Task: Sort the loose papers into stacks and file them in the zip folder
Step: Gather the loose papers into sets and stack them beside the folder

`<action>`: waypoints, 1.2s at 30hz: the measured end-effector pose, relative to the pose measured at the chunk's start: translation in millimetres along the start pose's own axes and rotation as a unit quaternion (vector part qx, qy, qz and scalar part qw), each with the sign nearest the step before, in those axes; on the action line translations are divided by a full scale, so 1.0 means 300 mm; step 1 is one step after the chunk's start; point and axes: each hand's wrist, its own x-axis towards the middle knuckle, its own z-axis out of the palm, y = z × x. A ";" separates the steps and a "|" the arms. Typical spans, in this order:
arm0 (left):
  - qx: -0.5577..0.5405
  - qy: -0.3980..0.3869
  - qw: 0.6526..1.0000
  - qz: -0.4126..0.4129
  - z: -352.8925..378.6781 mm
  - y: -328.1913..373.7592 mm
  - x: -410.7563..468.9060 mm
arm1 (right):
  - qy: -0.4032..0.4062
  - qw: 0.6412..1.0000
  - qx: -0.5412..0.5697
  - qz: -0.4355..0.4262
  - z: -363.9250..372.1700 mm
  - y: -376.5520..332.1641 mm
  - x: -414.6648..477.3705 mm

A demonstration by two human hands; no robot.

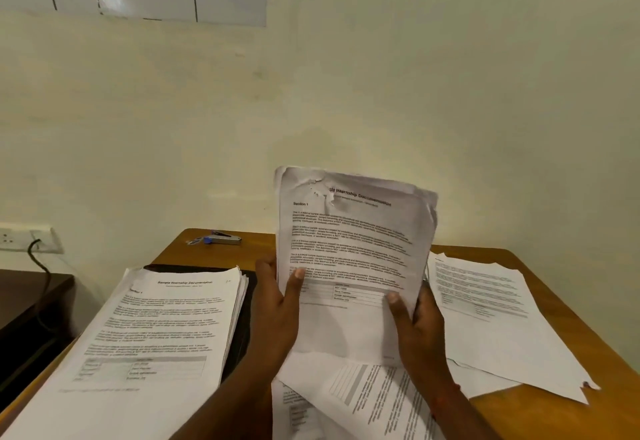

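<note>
I hold a bundle of printed papers (pixel 349 242) upright above the wooden table (pixel 540 408); its top corner is torn and crumpled. My left hand (pixel 277 311) grips the bundle's left edge, thumb on the front. My right hand (pixel 415 328) grips its lower right edge, thumb on the front. A thick neat stack of papers (pixel 145 342) lies to the left, on top of a dark folder (pixel 242 321) of which only an edge shows. Loose sheets (pixel 485 311) lie spread to the right, and more loose sheets (pixel 363 401) lie under my hands.
A stapler (pixel 223 239) with a blue end lies at the table's far left edge by the wall. A wall socket (pixel 27 239) with a black cable sits at left above a dark side table (pixel 24 297). The wall stands right behind the table.
</note>
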 end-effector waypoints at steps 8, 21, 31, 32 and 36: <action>-0.029 -0.020 0.999 0.008 0.013 0.011 -0.017 | -0.028 0.999 0.026 0.019 -0.005 -0.008 -0.015; -0.054 -0.015 0.998 -0.003 0.024 0.014 -0.008 | -0.011 0.999 -0.023 0.047 -0.001 0.006 0.006; -0.070 -0.023 0.997 -0.007 0.023 -0.009 0.002 | -0.023 0.997 0.002 0.073 0.000 0.052 0.008; -0.068 -0.020 0.997 -0.009 0.024 -0.010 0.002 | -0.017 0.998 0.007 0.068 -0.002 0.051 0.011; -0.033 -0.053 0.997 -0.037 0.025 -0.049 -0.003 | -0.029 0.996 0.019 0.086 -0.008 0.073 0.013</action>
